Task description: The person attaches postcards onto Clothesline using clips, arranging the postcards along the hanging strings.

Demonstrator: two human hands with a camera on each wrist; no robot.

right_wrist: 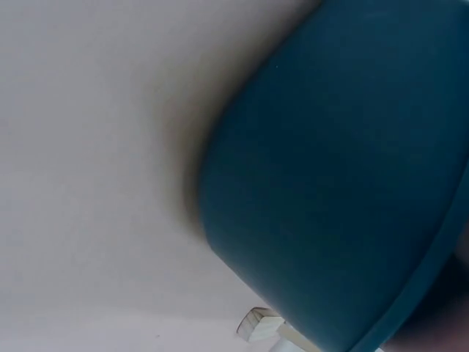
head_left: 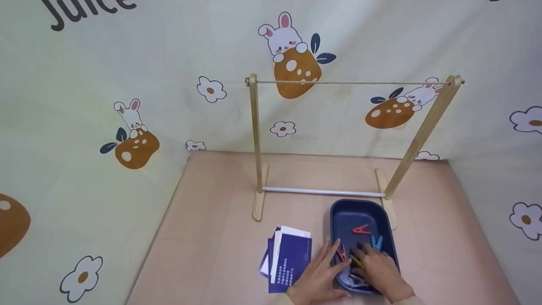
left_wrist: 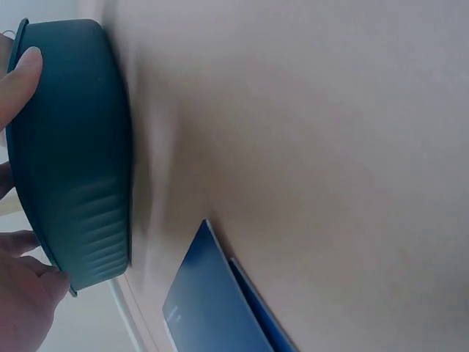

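Wooden stand (head_left: 256,135): set just behind the dark blue tray (head_left: 352,212), its 2 posts joined by a cord (head_left: 351,82) above and a white rod (head_left: 324,192) below.
Printed cards (head_left: 298,254): stacked unevenly to the left of the tray, with white lettering seen on the blue top card.
Left hand (head_left: 315,275): laid at the tray's left rim, fingers extended; nothing is seen to be grasped.
Near red clothespin (head_left: 341,253): placed inside the tray, beside its left wall.
Yellow clothespin (head_left: 358,262): partly covered by the right fingers, in the tray's near half.
Far red clothespin (head_left: 361,230): laid flat on the tray's floor, near its middle.
Blue clothespin (head_left: 377,242): placed by the tray's right wall.
Right hand (head_left: 379,269): lowered into the tray, fingertips hidden; whether the yellow clothespin is pinched cannot be told.
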